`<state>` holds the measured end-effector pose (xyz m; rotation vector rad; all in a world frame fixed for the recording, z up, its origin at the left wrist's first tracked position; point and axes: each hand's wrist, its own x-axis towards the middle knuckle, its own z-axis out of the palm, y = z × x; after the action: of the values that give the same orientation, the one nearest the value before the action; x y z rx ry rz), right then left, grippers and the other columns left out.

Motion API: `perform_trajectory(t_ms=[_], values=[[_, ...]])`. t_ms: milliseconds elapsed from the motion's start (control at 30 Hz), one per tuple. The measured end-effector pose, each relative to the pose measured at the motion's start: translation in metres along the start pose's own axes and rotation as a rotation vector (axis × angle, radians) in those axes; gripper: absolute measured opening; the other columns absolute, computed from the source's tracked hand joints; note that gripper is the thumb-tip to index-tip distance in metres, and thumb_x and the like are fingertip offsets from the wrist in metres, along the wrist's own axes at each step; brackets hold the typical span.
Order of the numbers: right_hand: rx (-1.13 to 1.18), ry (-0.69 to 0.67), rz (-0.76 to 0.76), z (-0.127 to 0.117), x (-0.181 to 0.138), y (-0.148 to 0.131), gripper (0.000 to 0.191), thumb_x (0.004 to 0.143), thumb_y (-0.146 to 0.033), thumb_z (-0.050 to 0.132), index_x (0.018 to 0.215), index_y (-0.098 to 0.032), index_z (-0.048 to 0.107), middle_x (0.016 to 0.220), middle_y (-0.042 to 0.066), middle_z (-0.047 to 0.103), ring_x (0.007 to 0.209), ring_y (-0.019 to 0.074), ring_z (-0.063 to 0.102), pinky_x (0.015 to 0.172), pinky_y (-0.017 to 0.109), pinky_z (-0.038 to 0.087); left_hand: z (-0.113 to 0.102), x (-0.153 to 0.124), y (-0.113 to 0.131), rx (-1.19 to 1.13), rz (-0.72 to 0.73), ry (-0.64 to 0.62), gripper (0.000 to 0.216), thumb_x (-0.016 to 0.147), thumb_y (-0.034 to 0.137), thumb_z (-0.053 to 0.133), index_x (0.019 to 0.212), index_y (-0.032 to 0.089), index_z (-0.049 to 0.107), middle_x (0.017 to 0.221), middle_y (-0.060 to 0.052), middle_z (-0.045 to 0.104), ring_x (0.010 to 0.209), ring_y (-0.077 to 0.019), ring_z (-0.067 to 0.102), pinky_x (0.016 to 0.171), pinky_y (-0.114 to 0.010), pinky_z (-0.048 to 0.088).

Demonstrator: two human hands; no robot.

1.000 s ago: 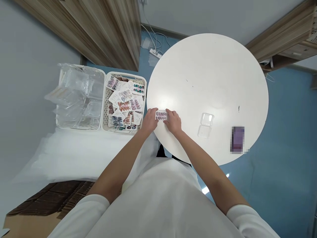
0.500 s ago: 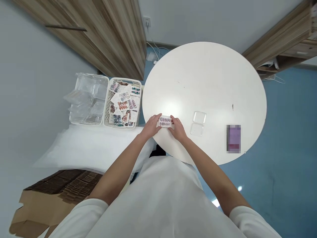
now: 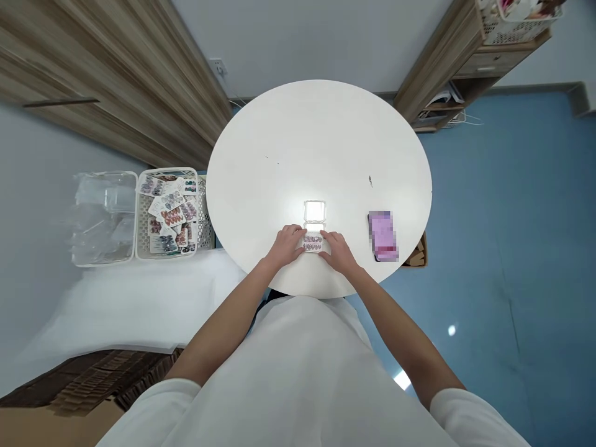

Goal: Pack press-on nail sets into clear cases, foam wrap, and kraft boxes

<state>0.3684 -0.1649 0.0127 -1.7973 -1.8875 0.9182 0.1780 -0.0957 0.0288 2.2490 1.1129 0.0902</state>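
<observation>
Our left hand (image 3: 287, 243) and right hand (image 3: 339, 251) pinch the nail card (image 3: 313, 242) by its ends, fingers closed on it, over the open clear case (image 3: 315, 211) near the front edge of the table (image 3: 316, 143). Tilted, the card could catch the case's rim and slip off, we judge. The round white table stands on a blue floor (image 3: 512, 217).

Card (image 3: 313, 241): a small white rectangle carrying two rows of purplish-pink press-on nails. It lies face up and flat, long side running left to right, near the front edge of the table (image 3: 326, 143). It appears seated on the near half of the case. The left hand (image 3: 287, 243) and right hand (image 3: 339, 251) pinch its short ends.

Case (image 3: 315, 211): a clear plastic clamshell, open and lying flat. Its far half is bare, catches bright glare, and adjoins the card's far edge.
</observation>
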Motion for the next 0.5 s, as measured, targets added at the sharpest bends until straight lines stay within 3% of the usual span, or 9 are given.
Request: perform_trajectory(t_ms=[100, 233, 500], values=[[-0.009, -0.024, -0.082, -0.008, 0.006, 0.008, 0.058, 0.074, -0.028, 0.056, 0.128, -0.023, 0.035, 0.11, 0.009, 0.049, 0.102, 0.0269, 0.044, 0.085, 0.045, 0.041, 0.0, 0.007, 0.008, -0.031, 0.027, -0.015, 0.054, 0.069, 0.032, 0.062, 0.12, 0.025, 0.043, 0.115, -0.007, 0.045, 0.108, -0.0258, 0.039, 0.087, -0.04, 0.036], [-0.005, -0.025, -0.127, -0.016, 0.018, 0.019, 0.058, 0.073, -0.031, 0.058, 0.127, -0.023, 0.037, 0.115, 0.01, 0.047, 0.108, 0.0272, 0.04, 0.088, 0.045, 0.039, -0.004, 0.01, 0.009, -0.019, -0.076, 0.039, 0.085, 0.06, 0.041, 0.069, 0.131, 0.026, 0.027, 0.124, -0.009, 0.038, 0.114, -0.0294, 0.033, 0.091, -0.043, 0.031], [-0.046, -0.013, -0.046, -0.004, 0.028, 0.034, 0.062, 0.068, -0.037, 0.063, 0.124, -0.026, 0.04, 0.119, 0.008, 0.043, 0.111, 0.0292, 0.037, 0.089, 0.047, 0.035, 0.011, 0.015, -0.001, 0.042, -0.213, -0.035, 0.078, 0.062, 0.035, 0.069, 0.129, 0.027, 0.03, 0.115, -0.009, 0.044, 0.106, -0.0287, 0.041, 0.085, -0.041, 0.034]])
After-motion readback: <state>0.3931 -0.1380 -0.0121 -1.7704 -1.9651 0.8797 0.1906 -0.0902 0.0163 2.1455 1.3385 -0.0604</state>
